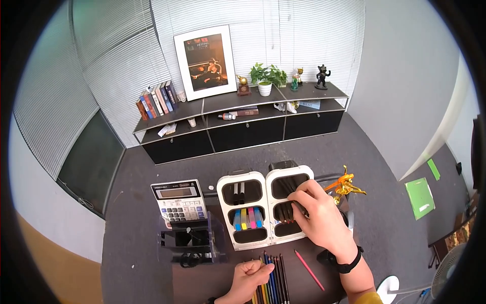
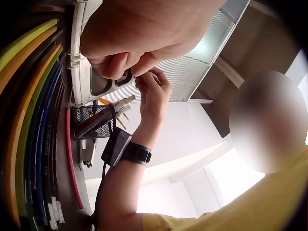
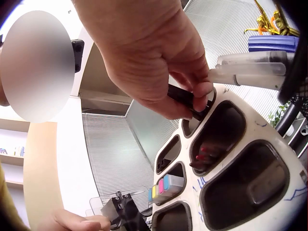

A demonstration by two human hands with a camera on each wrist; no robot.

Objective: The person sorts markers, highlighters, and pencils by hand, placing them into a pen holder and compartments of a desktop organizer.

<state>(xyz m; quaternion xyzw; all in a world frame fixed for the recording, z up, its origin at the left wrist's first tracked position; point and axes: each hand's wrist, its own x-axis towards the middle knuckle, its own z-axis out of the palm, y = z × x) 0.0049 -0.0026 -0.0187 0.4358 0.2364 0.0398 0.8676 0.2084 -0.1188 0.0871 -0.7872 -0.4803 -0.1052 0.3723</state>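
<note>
My right hand (image 1: pixel 320 215) is over the right half of a white desk organizer (image 1: pixel 268 234), whose dark compartments stand in two columns. Its thumb and fingers pinch a black pen (image 3: pixel 185 99) at the far right compartment, where more dark pens show. Dark pencils with some red tips (image 3: pixel 202 156) fill the middle right compartment. Blue, yellow and pink highlighters (image 1: pixel 248 218) stand in the middle left one. My left hand (image 1: pixel 250 277) is curled into a fist above a row of colored pencils (image 1: pixel 278 278), with nothing seen in it. A red pencil (image 1: pixel 309 269) lies apart to the right.
A calculator (image 1: pixel 179 202) leans on a dark holder (image 1: pixel 187 243) left of the organizer. Behind my right hand stands a mesh pen cup (image 2: pixel 91 122) near a golden figurine (image 1: pixel 347 185). Farther back, a low cabinet (image 1: pixel 243 134) carries books, a framed poster and a plant.
</note>
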